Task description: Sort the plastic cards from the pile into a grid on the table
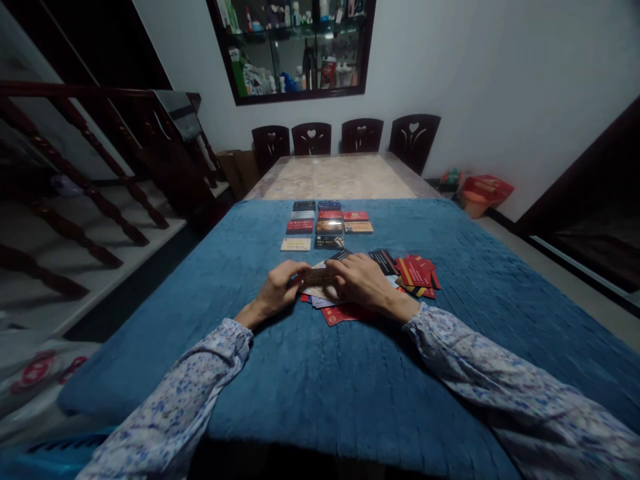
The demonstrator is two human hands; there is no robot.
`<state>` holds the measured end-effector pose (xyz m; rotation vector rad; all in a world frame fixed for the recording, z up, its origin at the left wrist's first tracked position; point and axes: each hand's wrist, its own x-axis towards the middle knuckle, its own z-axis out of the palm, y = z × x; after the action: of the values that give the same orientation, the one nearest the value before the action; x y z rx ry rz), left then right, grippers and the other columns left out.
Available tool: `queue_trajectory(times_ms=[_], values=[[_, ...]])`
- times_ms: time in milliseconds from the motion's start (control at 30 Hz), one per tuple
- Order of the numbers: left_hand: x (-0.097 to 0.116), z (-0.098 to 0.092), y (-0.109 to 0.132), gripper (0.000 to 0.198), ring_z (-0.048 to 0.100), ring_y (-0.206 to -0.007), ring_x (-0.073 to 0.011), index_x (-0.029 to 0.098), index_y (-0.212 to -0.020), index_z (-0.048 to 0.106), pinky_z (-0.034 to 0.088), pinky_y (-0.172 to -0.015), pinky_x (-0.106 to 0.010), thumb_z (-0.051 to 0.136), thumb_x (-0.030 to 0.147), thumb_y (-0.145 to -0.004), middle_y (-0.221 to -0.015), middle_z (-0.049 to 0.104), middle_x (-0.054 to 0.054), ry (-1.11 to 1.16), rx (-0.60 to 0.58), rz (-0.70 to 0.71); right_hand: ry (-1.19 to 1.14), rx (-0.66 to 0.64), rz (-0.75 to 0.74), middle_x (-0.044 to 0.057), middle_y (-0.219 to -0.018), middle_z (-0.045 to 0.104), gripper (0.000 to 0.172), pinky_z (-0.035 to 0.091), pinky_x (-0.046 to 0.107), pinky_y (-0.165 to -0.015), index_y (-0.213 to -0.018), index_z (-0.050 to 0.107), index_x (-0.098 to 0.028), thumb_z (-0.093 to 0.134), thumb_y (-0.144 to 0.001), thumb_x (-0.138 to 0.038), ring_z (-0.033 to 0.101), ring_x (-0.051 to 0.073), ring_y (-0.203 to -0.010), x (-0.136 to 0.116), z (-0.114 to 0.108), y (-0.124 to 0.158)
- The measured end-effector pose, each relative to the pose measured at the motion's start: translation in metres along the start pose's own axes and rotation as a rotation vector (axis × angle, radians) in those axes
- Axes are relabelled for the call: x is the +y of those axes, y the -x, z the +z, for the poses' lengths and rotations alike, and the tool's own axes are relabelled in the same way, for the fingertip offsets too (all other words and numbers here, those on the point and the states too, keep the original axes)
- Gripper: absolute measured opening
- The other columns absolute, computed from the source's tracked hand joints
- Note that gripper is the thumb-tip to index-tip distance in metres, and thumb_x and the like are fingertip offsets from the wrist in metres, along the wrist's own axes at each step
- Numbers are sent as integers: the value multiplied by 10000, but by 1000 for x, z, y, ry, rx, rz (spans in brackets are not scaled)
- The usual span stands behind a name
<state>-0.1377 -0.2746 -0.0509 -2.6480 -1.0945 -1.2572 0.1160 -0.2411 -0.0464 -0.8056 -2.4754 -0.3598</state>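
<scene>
Both forearms stretch forward over the blue tabletop (350, 373); left hand (277, 288) and right hand (361, 280) pinch one card (317, 275) between curled fingers.

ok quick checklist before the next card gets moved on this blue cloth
1. Grip: left hand and right hand both pinch the tan card: ok.
2. One card in the grip, not two stuck together: cannot tell.
3. Rows of cards laid straight with no overlaps: ok.
4. Bare spot in the front row, right of the dark card: ok.
5. Loose pile tidy: not ok, the cards are fanned and overlapping, and some lie under the right hand.
6. Print on the tan card readable: cannot tell, too dim.
</scene>
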Motion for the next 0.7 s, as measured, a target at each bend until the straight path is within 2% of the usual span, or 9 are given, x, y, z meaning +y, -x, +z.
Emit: queue_trajectory(times_ms=[133, 333, 533, 700], values=[[0, 1, 1, 248, 669, -843, -170, 170, -1147, 621, 571, -794, -306, 569, 86, -919, -944, 707, -56, -12, -25, 12, 28, -9, 29, 62, -841, 724, 371, 334, 331, -793, -1258, 636, -178, 542, -901, -144, 561, 187, -741, -4, 2, 2], [-3, 5, 2, 271, 662, -831, -178, 171, -1162, 601, 569, -786, -310, 564, 80, -910, -920, 692, -54, -60, -55, -21, 56, 10, 27, 38, -812, 716, 339, 337, 323, -799, -1234, 618, -186, 528, -910, -140, 551, 176, -702, -6, 4, 3], [-5, 8, 3, 339, 662, -838, -162, 182, -1174, 605, 575, -804, -309, 557, 51, -865, -953, 697, -44, -23, -8, -88, 37, 53, 41, 70, -918, 728, 326, 332, 335, -817, -1232, 582, -153, 530, -911, -155, 581, 197, -787, -7, 4, 1], [-5, 7, 2, 378, 664, -847, -158, 183, -1188, 598, 580, -808, -308, 549, 31, -846, -959, 697, -42, -6, 9, -72, 82, 68, 38, 90, -929, 700, 331, 319, 347, -794, -1242, 567, -133, 540, -914, -174, 574, 227, -843, -7, 4, 1]])
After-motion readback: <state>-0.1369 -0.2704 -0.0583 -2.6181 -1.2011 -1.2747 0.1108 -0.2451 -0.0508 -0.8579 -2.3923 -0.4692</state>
